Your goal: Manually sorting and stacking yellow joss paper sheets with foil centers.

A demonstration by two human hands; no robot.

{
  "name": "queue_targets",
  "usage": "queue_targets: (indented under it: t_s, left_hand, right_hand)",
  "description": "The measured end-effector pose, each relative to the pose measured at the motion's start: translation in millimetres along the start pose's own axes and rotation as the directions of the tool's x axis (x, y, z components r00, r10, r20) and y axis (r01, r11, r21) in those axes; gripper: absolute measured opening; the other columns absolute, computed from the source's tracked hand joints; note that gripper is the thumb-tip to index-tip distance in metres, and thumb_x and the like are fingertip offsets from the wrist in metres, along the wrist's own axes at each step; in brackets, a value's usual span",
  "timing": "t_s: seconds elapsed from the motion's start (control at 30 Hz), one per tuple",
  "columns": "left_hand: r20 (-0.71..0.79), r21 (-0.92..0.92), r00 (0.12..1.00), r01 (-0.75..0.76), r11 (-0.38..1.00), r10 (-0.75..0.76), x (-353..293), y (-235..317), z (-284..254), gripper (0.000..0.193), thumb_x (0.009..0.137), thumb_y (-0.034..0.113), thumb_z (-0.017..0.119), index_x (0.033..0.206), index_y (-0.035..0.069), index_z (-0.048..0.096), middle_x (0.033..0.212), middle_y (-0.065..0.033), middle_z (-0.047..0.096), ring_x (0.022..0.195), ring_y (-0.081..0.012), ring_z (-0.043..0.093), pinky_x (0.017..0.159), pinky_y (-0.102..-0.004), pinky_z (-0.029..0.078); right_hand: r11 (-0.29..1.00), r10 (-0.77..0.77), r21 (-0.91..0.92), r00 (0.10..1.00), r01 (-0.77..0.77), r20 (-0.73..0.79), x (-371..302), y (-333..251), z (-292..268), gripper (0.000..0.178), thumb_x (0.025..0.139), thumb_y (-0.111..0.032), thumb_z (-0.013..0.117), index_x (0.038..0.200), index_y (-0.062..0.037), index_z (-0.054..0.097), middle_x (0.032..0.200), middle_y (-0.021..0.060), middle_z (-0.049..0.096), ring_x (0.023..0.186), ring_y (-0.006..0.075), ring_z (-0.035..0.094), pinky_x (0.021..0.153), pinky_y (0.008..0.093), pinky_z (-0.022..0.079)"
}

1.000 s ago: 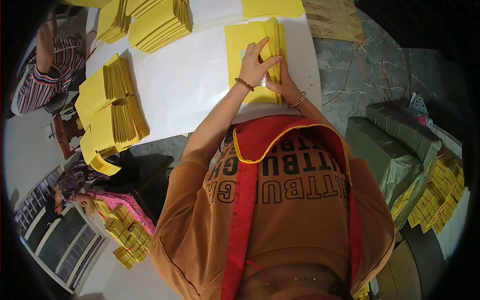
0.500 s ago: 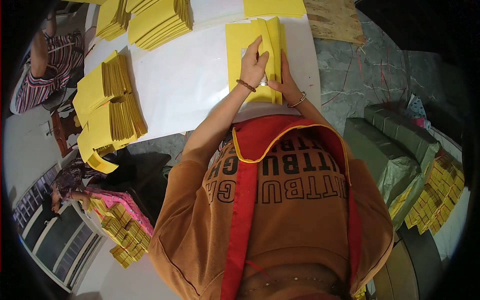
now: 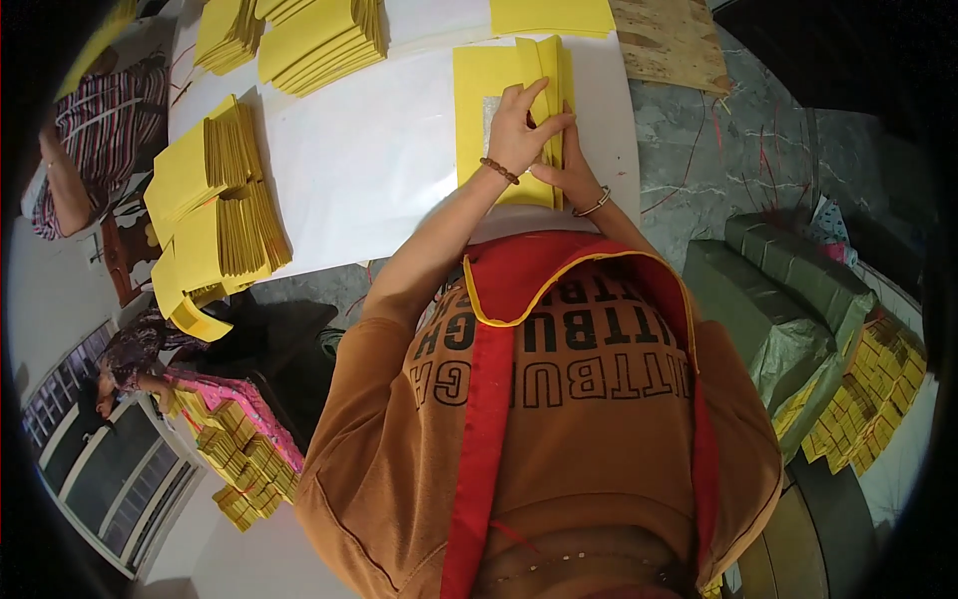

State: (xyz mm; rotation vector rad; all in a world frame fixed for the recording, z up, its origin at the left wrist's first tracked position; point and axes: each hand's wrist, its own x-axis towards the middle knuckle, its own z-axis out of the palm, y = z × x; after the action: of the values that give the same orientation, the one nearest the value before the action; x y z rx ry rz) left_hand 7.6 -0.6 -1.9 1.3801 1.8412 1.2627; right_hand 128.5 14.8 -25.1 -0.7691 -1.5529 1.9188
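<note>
Left hand has shifted right, thumb now across the long raised fold; fingers spread on smooth yellow paper, near white tabletop's right edge. Right hand along fold, grip unclear. Silvery patch under left hand; fanned folded-paper stacks farther left.

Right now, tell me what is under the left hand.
Under the left hand are yellow paper and a silvery patch, whose left part shows. The hand covers much of the patch, so its full shape and anything else there cannot be seen.
</note>
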Motion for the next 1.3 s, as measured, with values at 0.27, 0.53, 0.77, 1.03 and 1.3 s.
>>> queue_targets:
  t_s: [0.27, 0.53, 0.77, 1.03, 1.3]
  left_hand:
    - [0.044, -0.069, 0.998, 0.036, 0.997, -0.033, -2.7, -2.9, -7.8, 0.046, 0.072, 0.022, 0.066, 0.111, 0.002, 0.053, 0.081, -0.0103, 0.047, 0.063, -0.0163, 0.047, 0.056, -0.0269, 0.04]
    - [-0.062, -0.214, 0.997, 0.037, 0.976, -0.052, -3.9, -10.4, -3.6, 0.035, 0.078, 0.009, 0.054, 0.112, 0.004, 0.053, 0.085, -0.0144, 0.049, 0.076, -0.0239, 0.051, 0.067, -0.0321, 0.042]
    - [0.023, 0.01, 0.998, 0.064, 0.998, -0.064, -1.0, 4.7, -3.5, 0.025, 0.081, 0.015, 0.053, 0.104, 0.007, 0.059, 0.084, -0.0155, 0.047, 0.077, -0.0262, 0.05, 0.069, -0.0322, 0.042]
    - [-0.035, -0.137, 0.999, 0.009, 0.99, -0.014, 0.8, -4.4, -3.0, 0.023, 0.084, 0.013, 0.049, 0.103, 0.005, 0.059, 0.079, -0.0117, 0.045, 0.072, -0.023, 0.047, 0.065, -0.0297, 0.039]
    - [0.09, -0.203, 0.994, 0.08, 0.976, -0.063, 2.8, -7.3, -10.4, 0.024, 0.078, 0.008, 0.055, 0.102, 0.009, 0.059, 0.079, -0.01, 0.043, 0.072, -0.0211, 0.044, 0.066, -0.0289, 0.037]
  right_hand:
    - [0.996, 0.015, 0.084, 1.0, -0.014, -0.007, -1.8, -7.6, 2.6, 0.108, 0.064, -0.034, 0.067, 0.135, -0.0023, -0.007, 0.137, 0.0144, 0.013, 0.127, 0.0235, 0.018, 0.102, 0.0337, 0.019]
    - [0.997, -0.003, 0.078, 1.0, 0.004, -0.001, -2.7, -10.8, 4.2, 0.108, 0.064, -0.02, 0.072, 0.134, -0.0001, -0.007, 0.135, 0.0156, 0.019, 0.125, 0.0226, 0.023, 0.101, 0.0334, 0.024]
    - [0.997, -0.008, 0.077, 1.0, 0.009, -0.006, -1.3, 1.0, 0.0, 0.107, 0.065, -0.02, 0.071, 0.134, 0.0006, -0.008, 0.136, 0.0158, 0.017, 0.125, 0.023, 0.021, 0.102, 0.0333, 0.022]
    - [0.999, -0.011, 0.047, 1.0, 0.012, -0.012, -0.4, -4.7, 2.2, 0.101, 0.067, -0.022, 0.068, 0.134, 0.0017, -0.004, 0.136, 0.0162, 0.016, 0.126, 0.023, 0.019, 0.102, 0.0327, 0.02]
    - [0.994, -0.004, 0.109, 1.0, 0.005, -0.01, -4.0, -3.2, 0.8, 0.094, 0.069, -0.015, 0.064, 0.136, -0.004, -0.002, 0.135, 0.0131, 0.019, 0.124, 0.0234, 0.024, 0.101, 0.0332, 0.023]
